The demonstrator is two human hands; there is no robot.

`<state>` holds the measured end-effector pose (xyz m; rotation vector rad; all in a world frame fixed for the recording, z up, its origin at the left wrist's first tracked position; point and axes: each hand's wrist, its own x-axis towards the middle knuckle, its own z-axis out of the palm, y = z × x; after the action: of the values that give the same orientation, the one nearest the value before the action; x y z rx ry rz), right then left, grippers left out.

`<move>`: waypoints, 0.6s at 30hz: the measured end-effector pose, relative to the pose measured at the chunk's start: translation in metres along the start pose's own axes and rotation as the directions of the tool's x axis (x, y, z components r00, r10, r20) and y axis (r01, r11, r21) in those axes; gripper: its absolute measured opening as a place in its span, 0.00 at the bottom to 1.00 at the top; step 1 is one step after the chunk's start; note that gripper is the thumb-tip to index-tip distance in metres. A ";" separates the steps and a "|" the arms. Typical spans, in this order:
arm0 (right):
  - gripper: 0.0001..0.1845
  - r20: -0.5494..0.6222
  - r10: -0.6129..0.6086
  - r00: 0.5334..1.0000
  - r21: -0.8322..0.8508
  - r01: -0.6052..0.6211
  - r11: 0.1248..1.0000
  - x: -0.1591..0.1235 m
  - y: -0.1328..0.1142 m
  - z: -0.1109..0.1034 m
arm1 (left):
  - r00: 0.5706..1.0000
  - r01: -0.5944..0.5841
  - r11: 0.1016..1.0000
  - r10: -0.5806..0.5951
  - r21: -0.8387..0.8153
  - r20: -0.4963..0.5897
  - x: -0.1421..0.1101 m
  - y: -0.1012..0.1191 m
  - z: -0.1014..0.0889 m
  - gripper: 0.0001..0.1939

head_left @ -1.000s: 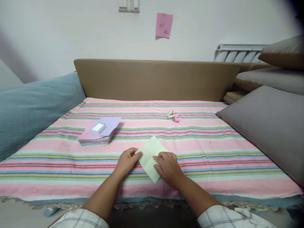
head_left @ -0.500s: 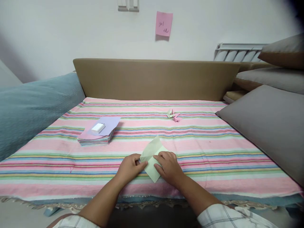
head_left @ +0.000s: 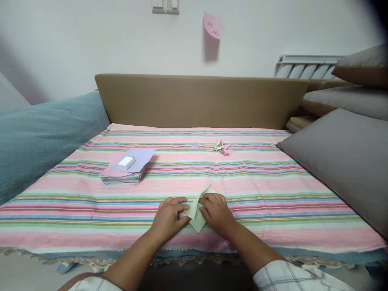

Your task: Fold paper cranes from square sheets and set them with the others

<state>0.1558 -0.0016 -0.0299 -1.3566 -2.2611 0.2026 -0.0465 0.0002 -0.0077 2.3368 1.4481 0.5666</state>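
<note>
We're sitting mid-fold, apparently: flap's arching over, crease not yet flattened. Thin pale-green paper sheet is lying on the pink multicolour-striped cloth, looking curled. Left hand is pinching its left side; right hand is resting half-curled on it, grip unclear.

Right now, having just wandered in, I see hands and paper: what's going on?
A person has both hands at a pale green sheet of paper on a striped cloth. The left hand is at its left edge, the right hand on its right part. One side curves over, not flat. Farther back lie small folded papers; to the left, a white plug sits on a paper stack.
</note>
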 end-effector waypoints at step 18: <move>0.10 -0.013 -0.010 1.000 -0.102 0.009 0.995 -0.004 0.007 0.005 | 0.993 -0.121 0.977 0.119 0.176 0.025 -0.005 0.001 0.002 0.20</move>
<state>0.1602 -0.0013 -0.0379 -1.3941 -2.2939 0.0762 -0.0469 -0.0048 -0.0095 2.5749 1.4104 0.4673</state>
